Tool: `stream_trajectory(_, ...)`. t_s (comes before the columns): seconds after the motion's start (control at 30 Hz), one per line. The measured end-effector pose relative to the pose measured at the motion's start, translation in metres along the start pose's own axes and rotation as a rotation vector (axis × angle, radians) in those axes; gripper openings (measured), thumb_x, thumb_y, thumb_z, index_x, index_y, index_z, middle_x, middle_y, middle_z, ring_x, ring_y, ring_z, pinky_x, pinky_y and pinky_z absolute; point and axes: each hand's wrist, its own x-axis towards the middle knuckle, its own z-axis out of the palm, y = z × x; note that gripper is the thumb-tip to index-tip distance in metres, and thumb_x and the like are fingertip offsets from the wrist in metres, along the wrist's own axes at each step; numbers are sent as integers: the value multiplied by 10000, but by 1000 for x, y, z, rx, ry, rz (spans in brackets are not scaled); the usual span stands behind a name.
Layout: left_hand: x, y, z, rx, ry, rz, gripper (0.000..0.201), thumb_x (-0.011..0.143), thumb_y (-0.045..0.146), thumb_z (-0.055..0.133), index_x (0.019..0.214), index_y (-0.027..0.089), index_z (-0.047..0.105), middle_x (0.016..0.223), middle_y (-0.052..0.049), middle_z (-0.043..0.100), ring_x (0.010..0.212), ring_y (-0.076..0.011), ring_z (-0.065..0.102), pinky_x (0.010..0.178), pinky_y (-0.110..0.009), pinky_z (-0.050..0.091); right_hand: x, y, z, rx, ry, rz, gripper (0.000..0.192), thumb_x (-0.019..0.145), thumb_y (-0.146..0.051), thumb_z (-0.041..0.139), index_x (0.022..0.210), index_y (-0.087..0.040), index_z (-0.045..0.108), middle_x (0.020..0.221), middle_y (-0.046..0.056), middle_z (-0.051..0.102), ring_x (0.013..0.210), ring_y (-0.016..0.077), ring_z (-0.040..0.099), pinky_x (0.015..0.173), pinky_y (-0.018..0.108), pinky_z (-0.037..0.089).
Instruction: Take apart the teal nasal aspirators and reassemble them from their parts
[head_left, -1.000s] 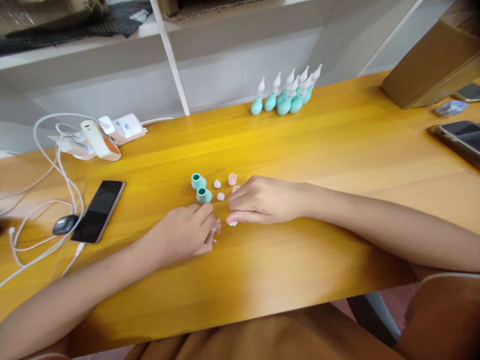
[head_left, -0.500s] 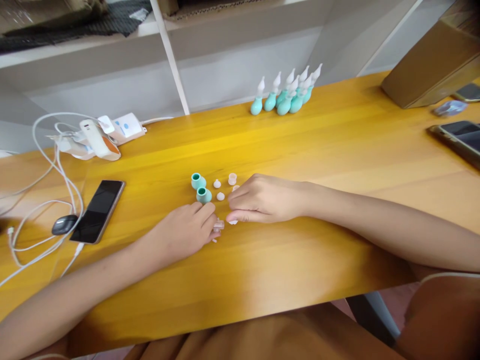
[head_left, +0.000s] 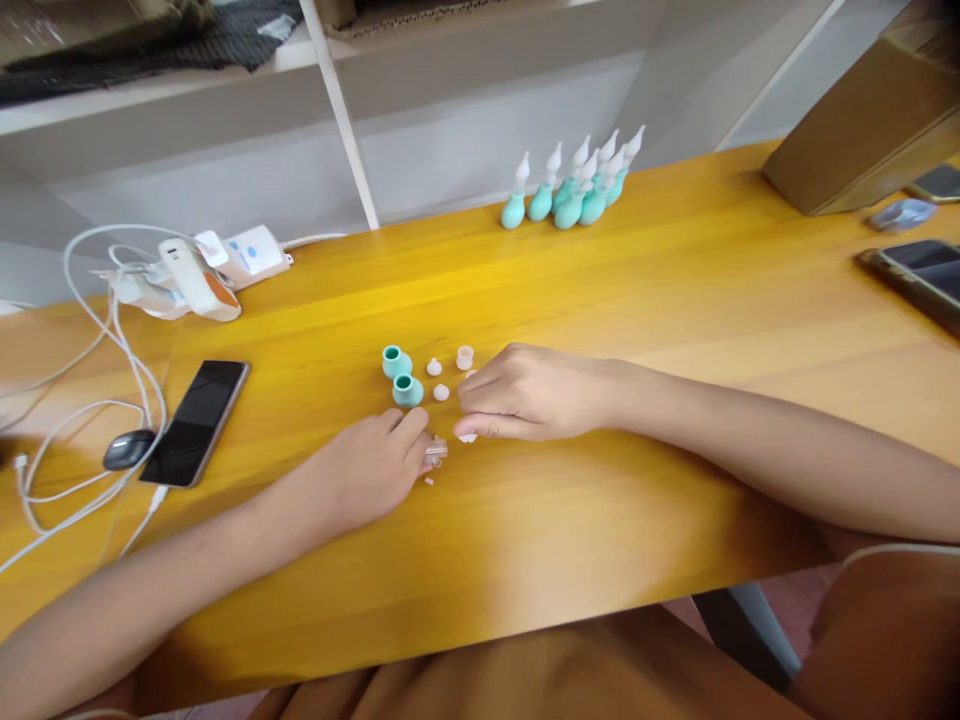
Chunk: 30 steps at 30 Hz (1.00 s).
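In the left hand (head_left: 379,460), fingers drawn together on a clear tubular fitting (head_left: 436,449) projecting toward the right hand (head_left: 517,393); on its near side, a tiny pale fragment (head_left: 429,481) on the tabletop (head_left: 600,520). In the right hand, thumb and fingers pinched on a small white piece (head_left: 468,437), mostly hidden. Just beyond the fingers: two open-mouthed teal bulbs (head_left: 407,391), two white domed caps (head_left: 441,393) and clear collars (head_left: 465,360), one partly covered by the right hand. Apparently left: all these loose parts, not yet joined, perhaps two units' worth. Apparently done: the upright cluster of nozzle-topped teal bulbs (head_left: 568,210), well apart at the back. Compared with one second earlier: left thumb tucked out of sight, no longer beside the fragment; fitting turned more crosswise; right hand and white piece shifted slightly farther from the near edge; loose bulbs, caps and finished cluster unchanged.
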Motion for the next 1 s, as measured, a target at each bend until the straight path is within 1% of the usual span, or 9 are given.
stream_trajectory(0.1, 1, 1, -2, 10, -20, 22, 218, 1140, 242, 567, 1042, 137, 731, 911, -92, 652, 918, -285, 667, 710, -410, 479, 0, 0, -1, 5, -2, 5, 496, 1224, -383, 451, 806, -163, 603, 762, 7, 622, 657, 105, 492, 667, 270, 335)
stream_trajectory(0.23, 1, 2, -5, 18, -88, -9, 175, 1113, 238, 621, 1061, 130, 749, 954, -102, 666, 903, -291, 659, 709, -422, 472, -1, 2, 0, 3, -4, 7, 490, 1221, -382, 460, 802, -163, 590, 755, 5, 612, 659, 104, 487, 666, 266, 330)
stream_trajectory(0.33, 0, 3, -6, 29, -137, 14, 167, 1107, 209, 619, 1079, 119, 758, 951, -110, 668, 960, -316, 656, 721, -436, 471, 0, 2, 0, -1, -1, 8, 487, 1218, -378, 469, 793, -164, 572, 750, 0, 601, 652, 100, 474, 665, 263, 329)
stream_trajectory(0.43, -1, 4, -6, 25, -150, 21, 184, 1109, 199, 599, 1074, 116, 759, 946, -113, 665, 973, -326, 652, 727, -440, 471, 0, 2, -1, -17, 12, -3, 486, 1218, -369, 473, 785, -165, 554, 741, -6, 582, 642, 97, 456, 659, 259, 323)
stream_trajectory(0.6, -1, 4, -5, 17, -140, -9, 197, 1096, 174, 580, 1068, 108, 764, 978, -123, 659, 930, -312, 657, 735, -430, 484, -1, 2, -2, -45, 19, -6, 482, 1218, -365, 473, 782, -170, 539, 736, -11, 561, 636, 98, 434, 650, 259, 318)
stream_trajectory(0.77, -2, 2, -3, 25, -108, -24, 228, 1125, 215, 549, 1095, 115, 751, 1004, -119, 655, 909, -303, 664, 738, -426, 506, -1, 2, -2, -71, 29, -19, 473, 1217, -362, 477, 790, -171, 549, 744, -10, 575, 646, 100, 449, 650, 264, 318)
stream_trajectory(1.0, 1, -2, -3, 8, -52, -26, 342, 1156, 413, 567, 1056, 131, 733, 981, -102, 654, 852, -276, 663, 725, -407, 531, 0, 4, -1, -101, 19, -10, 483, 1219, -371, 468, 792, -168, 563, 747, -5, 597, 654, 103, 467, 651, 275, 308)
